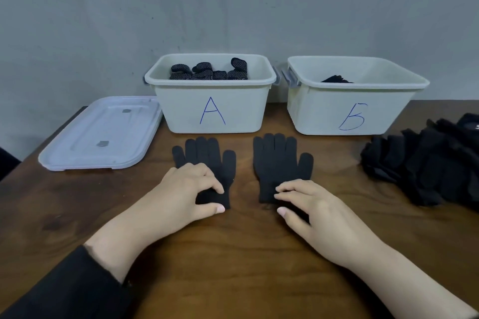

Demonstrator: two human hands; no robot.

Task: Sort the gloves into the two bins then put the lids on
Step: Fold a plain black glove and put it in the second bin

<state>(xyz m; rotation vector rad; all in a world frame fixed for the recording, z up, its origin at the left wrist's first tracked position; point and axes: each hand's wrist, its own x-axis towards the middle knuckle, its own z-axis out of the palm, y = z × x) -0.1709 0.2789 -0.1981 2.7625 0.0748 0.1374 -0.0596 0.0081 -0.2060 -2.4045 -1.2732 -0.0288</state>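
Black gloves (204,163) lie lengthwise, tips toward the bins (212,109), cuffs pinched by both hands' fingers (212,186).

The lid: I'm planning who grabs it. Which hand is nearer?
Left. The left hand grips a glove's cuff just right of the lid; the right hand is farther right.

A dark brown wooden table (246,280) stands against a plain, scuffed grey wall (233,2).

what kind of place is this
Probably a makeshift sorting station, not a home: a wooden table against a bare grey wall, hand-lettered bin A and bin B, and a glove pile.
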